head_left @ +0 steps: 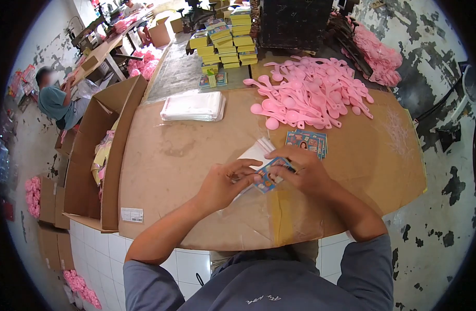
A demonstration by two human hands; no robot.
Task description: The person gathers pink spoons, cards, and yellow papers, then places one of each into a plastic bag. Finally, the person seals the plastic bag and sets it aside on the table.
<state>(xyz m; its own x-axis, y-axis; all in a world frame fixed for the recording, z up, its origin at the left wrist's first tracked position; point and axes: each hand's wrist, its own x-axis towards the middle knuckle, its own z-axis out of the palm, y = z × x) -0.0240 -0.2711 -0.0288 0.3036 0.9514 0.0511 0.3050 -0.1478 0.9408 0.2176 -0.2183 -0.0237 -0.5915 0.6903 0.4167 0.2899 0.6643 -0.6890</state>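
Observation:
Between my hands is a blue printed card [267, 182], at the mouth of a clear plastic bag [254, 154] that has a white part. My left hand [228, 182] pinches the card's left edge and the bag with thumb and fingers. My right hand [301, 168] grips the card's upper right side, its fingers bent over it. How far the card sits inside the bag is hidden by the fingers. Just beyond my right hand lies a small fanned stack of similar blue cards [315, 142]. A heap of pink plastic spoons [313, 96] spreads behind them.
A pile of clear plastic bags [192, 107] lies at the back left. Stacks of yellow-edged cards [228, 44] stand farther back. An open cardboard box [125, 111] borders the table's left side. Another person [59, 101] sits beyond it, with pink bundles around.

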